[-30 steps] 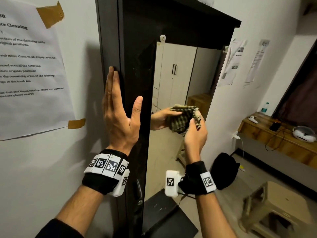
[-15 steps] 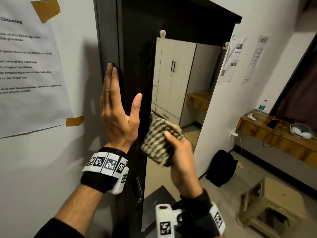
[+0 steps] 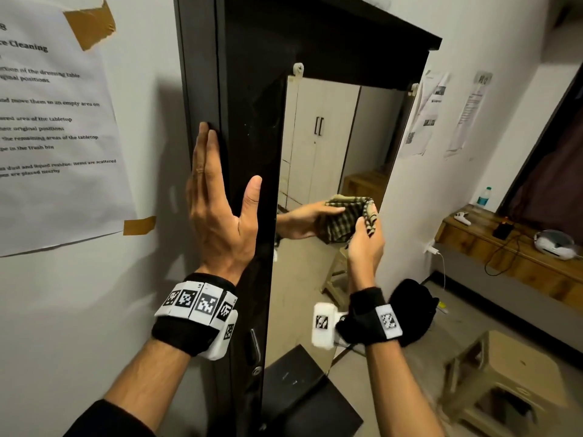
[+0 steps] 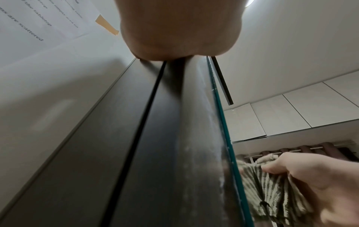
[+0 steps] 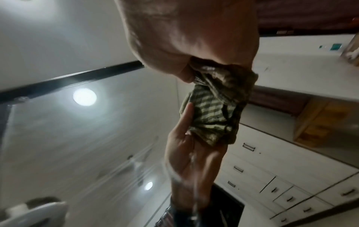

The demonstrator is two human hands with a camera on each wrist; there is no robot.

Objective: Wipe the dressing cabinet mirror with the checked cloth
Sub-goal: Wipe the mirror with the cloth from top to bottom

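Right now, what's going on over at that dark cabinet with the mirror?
A person is wiping the mirror on a tall dark cabinet. The right hand grips a bunched checked cloth and holds it against the glass near the mirror's right edge, about midway up. The left hand lies flat with straight fingers on the cabinet's left front edge, apparently steadying it. How much of the glass is clean cannot be told.

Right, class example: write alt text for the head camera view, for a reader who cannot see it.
A person's right hand presses a bunched checked cloth against the tall mirror of a dark dressing cabinet. Their left hand lies flat, fingers straight, against the cabinet's left edge. A taped paper notice hangs on the wall to the left.
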